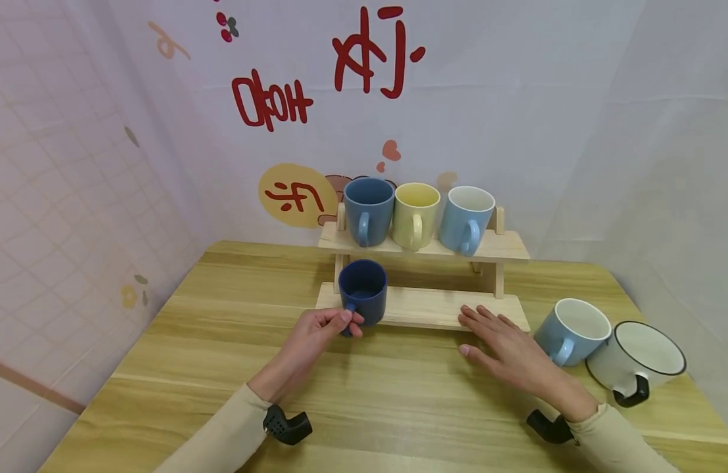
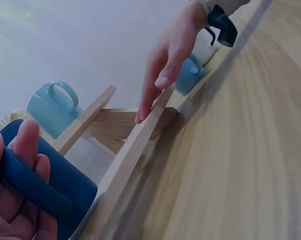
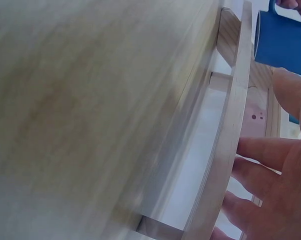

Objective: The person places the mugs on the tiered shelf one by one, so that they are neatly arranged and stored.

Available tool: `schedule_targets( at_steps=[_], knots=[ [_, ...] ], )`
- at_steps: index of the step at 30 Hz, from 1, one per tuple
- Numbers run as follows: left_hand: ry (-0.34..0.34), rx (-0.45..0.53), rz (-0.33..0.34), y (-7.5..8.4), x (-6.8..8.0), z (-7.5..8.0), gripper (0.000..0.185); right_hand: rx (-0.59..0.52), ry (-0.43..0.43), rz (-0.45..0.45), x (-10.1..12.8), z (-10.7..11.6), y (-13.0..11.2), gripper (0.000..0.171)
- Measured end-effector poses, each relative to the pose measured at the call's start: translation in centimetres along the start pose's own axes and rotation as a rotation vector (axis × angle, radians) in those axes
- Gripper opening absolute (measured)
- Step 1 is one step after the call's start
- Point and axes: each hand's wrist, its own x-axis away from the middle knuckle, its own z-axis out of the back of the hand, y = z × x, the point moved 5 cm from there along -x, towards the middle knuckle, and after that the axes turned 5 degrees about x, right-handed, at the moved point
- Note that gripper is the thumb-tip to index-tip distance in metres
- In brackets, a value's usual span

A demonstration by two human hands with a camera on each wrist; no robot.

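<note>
A dark blue mug (image 1: 370, 305) sits upright at the left end of the lower shelf of a two-tier wooden rack (image 1: 429, 309). My left hand (image 1: 325, 332) pinches its handle (image 2: 33, 185) between thumb and fingers. At the right part of the same shelf, my right hand (image 1: 506, 348) lies palm down with fingers stretched out, fingertips right at the board's front edge (image 3: 225, 145). On the upper shelf stand a grey-blue mug (image 1: 368, 207), a pale yellow mug (image 1: 412, 223) and a light blue mug (image 1: 463, 220), their handles facing front.
To the right of the rack, a light blue mug (image 1: 565, 338) stands on the wooden table (image 1: 364, 407). Close beside it is a white mug (image 1: 633, 358) with a black rim and black handle. A printed cloth (image 1: 518, 131) hangs behind the table.
</note>
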Motion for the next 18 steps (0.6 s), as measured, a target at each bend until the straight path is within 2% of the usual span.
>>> schedule_targets(
  at_steps=[10, 18],
  knots=[
    [-0.001, -0.033, -0.006, 0.2, -1.8, -0.2, 0.044, -0.015, -0.015, -0.016, 0.0, 0.2, 0.0, 0.062],
    [-0.013, -0.029, -0.003, -0.1, -2.2, 0.0, 0.041, -0.014, -0.019, -0.013, 0.0, 0.1, 0.0, 0.062]
  ],
)
